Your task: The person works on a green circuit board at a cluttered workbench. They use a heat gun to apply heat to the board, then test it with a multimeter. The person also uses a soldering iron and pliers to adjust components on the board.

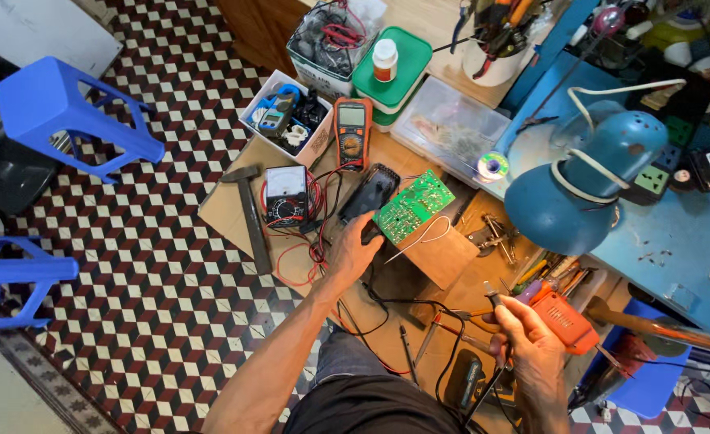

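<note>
My left hand (353, 251) reaches forward and grips the near edge of a green circuit board (414, 206), held tilted over a black plastic case (368, 193). A white wire loops off the board toward a brown cardboard piece (443, 255). My right hand (524, 341) is closed on a slim soldering iron (493, 296) with its tip pointing up and away; its black cord trails down past my lap. An orange power drill (560, 320) lies just right of that hand.
An orange multimeter (352, 132), an analog meter (286, 195) and a hammer (252, 215) lie to the left on cardboard. A blue desk lamp (584, 183) hangs over the blue table. A solder spool (492, 166), boxes of tools and blue stools (65, 112) surround the spot.
</note>
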